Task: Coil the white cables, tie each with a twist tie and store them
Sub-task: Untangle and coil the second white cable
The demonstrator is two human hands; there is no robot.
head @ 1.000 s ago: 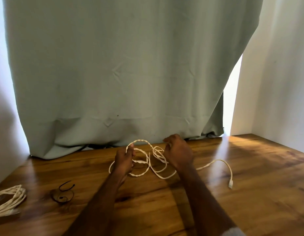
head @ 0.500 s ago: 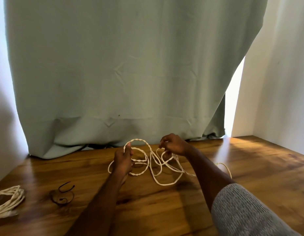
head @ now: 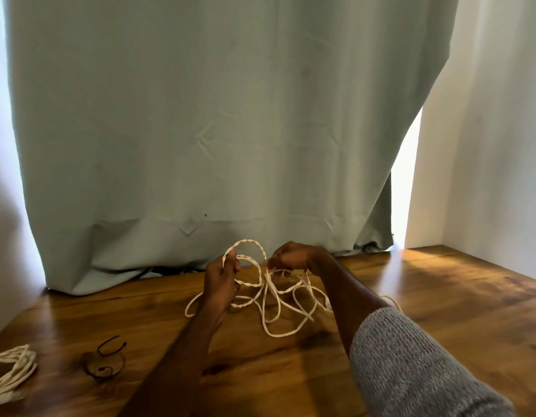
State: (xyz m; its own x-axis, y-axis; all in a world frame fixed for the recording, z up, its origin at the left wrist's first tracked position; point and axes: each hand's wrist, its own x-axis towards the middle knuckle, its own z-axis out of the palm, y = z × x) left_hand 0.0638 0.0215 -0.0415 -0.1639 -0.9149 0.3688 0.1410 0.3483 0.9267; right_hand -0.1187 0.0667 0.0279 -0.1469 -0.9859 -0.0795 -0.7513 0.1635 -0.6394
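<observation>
A loose white cable lies in tangled loops on the wooden table, near the curtain. My left hand grips several upright loops of it. My right hand pinches a strand of the same cable just right of those loops. More slack trails right, partly hidden behind my right forearm. A second white cable, coiled, lies at the table's left edge. A dark twist tie, bent into curls, lies beside it.
A grey-green curtain hangs down to the table's back edge. White walls close in on the right and left. A bright gap shows between curtain and right wall.
My right hand has moved left toward my left hand, bringing more cable into loops. The cable's free end has been drawn in from the right and is now behind my forearm.
</observation>
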